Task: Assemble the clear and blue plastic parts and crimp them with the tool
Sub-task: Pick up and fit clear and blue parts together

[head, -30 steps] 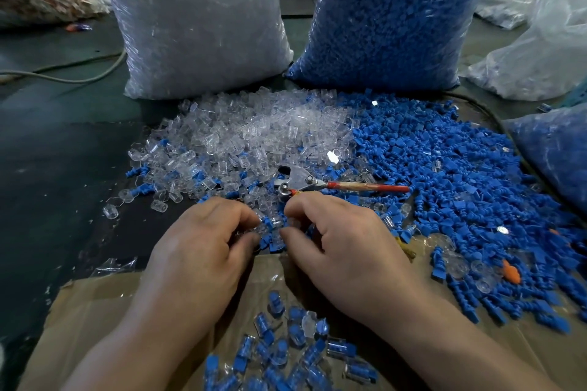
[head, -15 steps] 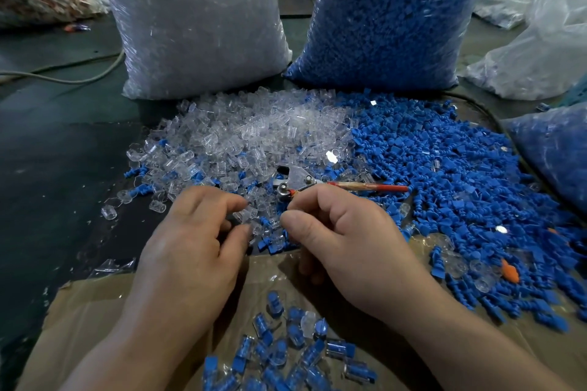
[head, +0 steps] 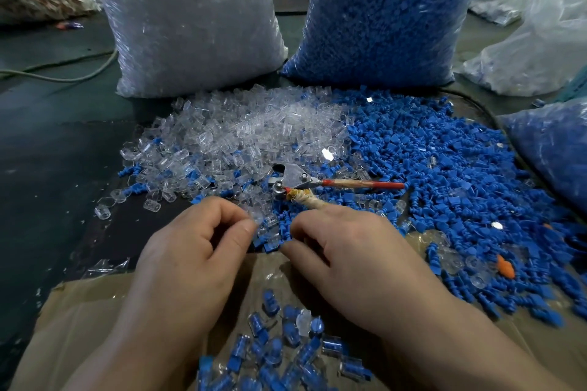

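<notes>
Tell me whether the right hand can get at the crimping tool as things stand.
Probably yes. The crimping tool lies atop the loose parts just beyond the right hand, its wrapped handle reaching the knuckles, nothing covering it.

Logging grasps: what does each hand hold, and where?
Right hand seemingly grips the crimp tool by its tape-wrapped handle; left hand: cannot tell.

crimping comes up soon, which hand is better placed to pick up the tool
Right hand. The tool lies just beyond its knuckles, wrapped handle pointing at them. The left hand sits farther off, fingers curled by the clear parts.
</notes>
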